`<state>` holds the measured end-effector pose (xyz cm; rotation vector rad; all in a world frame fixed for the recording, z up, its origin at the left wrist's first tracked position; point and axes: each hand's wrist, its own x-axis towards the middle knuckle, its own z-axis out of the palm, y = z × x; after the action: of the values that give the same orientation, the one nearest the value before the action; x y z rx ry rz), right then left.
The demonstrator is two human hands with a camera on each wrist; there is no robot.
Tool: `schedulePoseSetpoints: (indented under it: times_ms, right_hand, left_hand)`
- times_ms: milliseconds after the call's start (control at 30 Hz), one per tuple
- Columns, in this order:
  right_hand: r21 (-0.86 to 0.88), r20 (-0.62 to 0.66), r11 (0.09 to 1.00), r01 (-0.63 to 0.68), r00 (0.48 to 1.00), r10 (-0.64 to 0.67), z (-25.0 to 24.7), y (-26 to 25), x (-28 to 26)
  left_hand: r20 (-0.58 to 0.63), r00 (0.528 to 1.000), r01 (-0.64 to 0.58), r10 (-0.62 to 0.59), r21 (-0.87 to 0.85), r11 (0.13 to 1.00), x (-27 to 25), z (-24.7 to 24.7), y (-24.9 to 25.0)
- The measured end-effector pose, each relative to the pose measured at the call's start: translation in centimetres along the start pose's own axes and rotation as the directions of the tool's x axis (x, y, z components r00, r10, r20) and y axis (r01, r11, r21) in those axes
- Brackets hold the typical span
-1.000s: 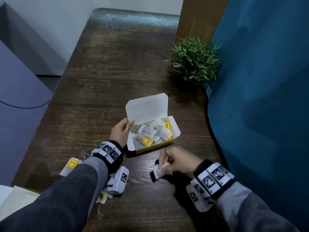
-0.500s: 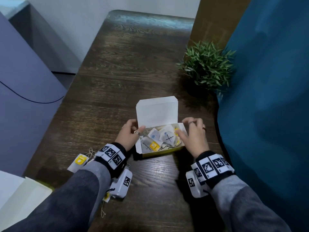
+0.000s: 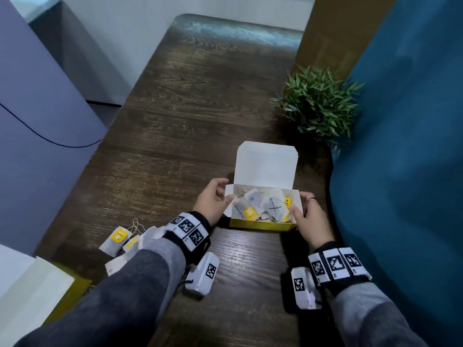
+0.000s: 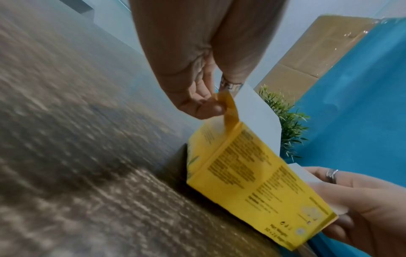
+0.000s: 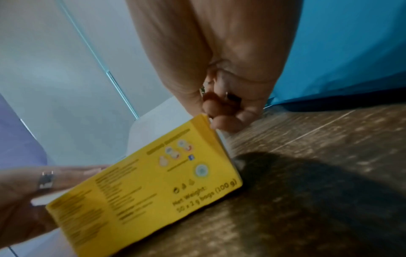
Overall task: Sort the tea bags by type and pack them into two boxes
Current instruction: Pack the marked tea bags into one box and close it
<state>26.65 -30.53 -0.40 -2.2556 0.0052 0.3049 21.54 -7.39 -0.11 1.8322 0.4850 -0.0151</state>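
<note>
Dark wood bench (image 3: 175, 136) carries the setup. Potted green plant (image 3: 318, 103) stands at the far right, behind the box and apart from it; blue fabric (image 3: 400, 146) borders the right edge. Loose tea bags (image 3: 117, 239) with yellow tags lie near left, partly under the left sleeve. A second box (image 3: 37, 291), pale inside with a yellow-green wall, sits at the near-left corner, cut off by the frame.

Yellow box (image 3: 260, 225) sits on the bench right of centre, long axis running left to right, white lid flap standing open at the far side, opening facing up. Tea bags inside (image 3: 263, 204) lie jumbled, some marked with a drawn X.

Left hand (image 3: 213, 201): fingers and thumb pinch the left side flap; the left wrist view shows the flap held between them. Right hand (image 3: 310, 216): fingers curl around the right end of the box, thumb on the rim, gripping it
</note>
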Motion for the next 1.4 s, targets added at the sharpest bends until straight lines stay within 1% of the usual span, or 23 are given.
schedulePoseSetpoints:
  times_ms: [67,100,133,200,267,333,367,433,500,533,567,600,633,667,733,833,900,967,1067,1133,1300,1400]
  right_hand:
    - [-0.004,-0.054,0.999,0.044,0.998,-0.044,-0.2,0.1,-0.3]
    - [0.019,-0.059,0.998,0.064,0.996,-0.063,-0.3,0.0,-0.5]
    - [0.059,-0.059,0.996,0.069,0.996,-0.065,-0.2,0.0,-0.5]
    - [0.128,-0.061,0.990,0.052,0.997,-0.045,-0.1,0.4,0.1]
    - [0.144,-0.020,0.989,0.038,0.999,-0.036,-0.2,0.8,1.2]
    - [0.145,0.073,0.986,0.078,0.993,-0.089,-0.4,0.9,1.9]
    - [0.174,0.104,0.981,0.091,0.988,-0.111,-0.6,1.0,2.1]
    - [0.287,0.116,0.954,0.085,0.986,-0.122,-1.0,0.8,1.9]
    - [0.352,0.113,0.931,0.101,0.982,-0.149,-1.2,0.6,0.9]
    - [0.337,0.118,0.930,0.145,0.974,-0.194,-1.1,0.6,0.4]
    - [0.281,0.127,0.936,0.212,0.958,-0.256,-1.0,0.8,-0.1]
    - [0.199,0.142,0.939,0.280,0.940,-0.310,-0.8,0.9,-0.5]
    - [0.120,0.166,0.941,0.317,0.928,-0.334,-0.7,1.0,-0.9]
    - [0.065,0.187,0.943,0.328,0.924,-0.334,-0.5,0.9,-1.2]
    - [0.015,0.222,0.949,0.316,0.924,-0.311,-0.3,0.6,-1.7]
    - [-0.009,0.277,0.951,0.310,0.914,-0.296,-0.1,0.3,-2.2]
    - [-0.031,0.271,0.948,0.316,0.916,-0.296,-0.1,0.2,-2.3]
    - [-0.029,0.233,0.946,0.323,0.922,-0.308,0.0,0.1,-2.4]
    - [-0.037,0.174,0.934,0.355,0.923,-0.343,0.2,0.2,-2.3]
    - [-0.067,0.157,0.933,0.353,0.927,-0.340,0.4,0.2,-2.2]
    - [-0.175,0.167,0.917,0.359,0.928,-0.332,0.6,0.0,-2.4]
    - [-0.285,0.190,0.889,0.358,0.930,-0.314,0.7,-0.5,-2.9]
  left_hand:
    - [-0.017,1.000,0.007,-0.008,-0.020,1.000,0.2,0.9,0.4]
    - [-0.020,1.000,0.004,-0.005,-0.041,0.999,0.3,1.2,0.6]
    - [-0.011,1.000,-0.011,0.010,-0.063,0.998,0.2,1.5,0.9]
    - [0.043,0.997,-0.059,0.062,-0.065,0.996,0.1,1.8,1.1]
    - [0.093,0.990,-0.105,0.109,-0.045,0.993,0.1,1.8,1.0]
    - [0.112,0.989,-0.095,0.098,-0.031,0.995,0.2,1.7,0.6]
    - [0.116,0.990,-0.075,0.077,-0.020,0.997,0.3,1.6,0.4]
    - [0.109,0.992,-0.064,0.063,0.007,0.998,0.5,1.4,0.0]
    - [0.102,0.991,-0.081,0.081,-0.004,0.997,0.5,1.0,-0.3]
    - [0.122,0.988,-0.091,0.093,-0.020,0.996,0.3,0.8,-0.2]
    - [0.153,0.981,-0.116,0.116,-0.010,0.993,0.1,0.6,-0.2]
    - [0.193,0.971,-0.149,0.139,0.034,0.988,-0.1,0.5,-0.1]
    - [0.237,0.959,-0.182,0.155,0.093,0.979,-0.4,0.3,-0.1]
    - [0.281,0.946,-0.208,0.162,0.143,0.968,-0.6,0.2,-0.1]
    - [0.368,0.920,-0.228,0.135,0.222,0.948,-0.8,-0.1,0.1]
    - [0.441,0.895,-0.190,0.060,0.257,0.948,-0.8,-0.4,0.4]
    - [0.461,0.886,-0.171,0.048,0.229,0.958,-0.7,-0.5,0.5]
    - [0.474,0.879,-0.186,0.057,0.230,0.955,-0.5,-0.7,0.4]
    - [0.459,0.886,-0.205,0.067,0.258,0.944,-0.2,-1.0,0.1]
    - [0.450,0.887,-0.247,0.101,0.278,0.928,-0.1,-0.9,-0.1]
    - [0.472,0.873,-0.300,0.124,0.317,0.900,0.1,-0.6,-1.1]
    - [0.492,0.859,-0.333,0.141,0.328,0.884,0.1,-0.3,-1.6]
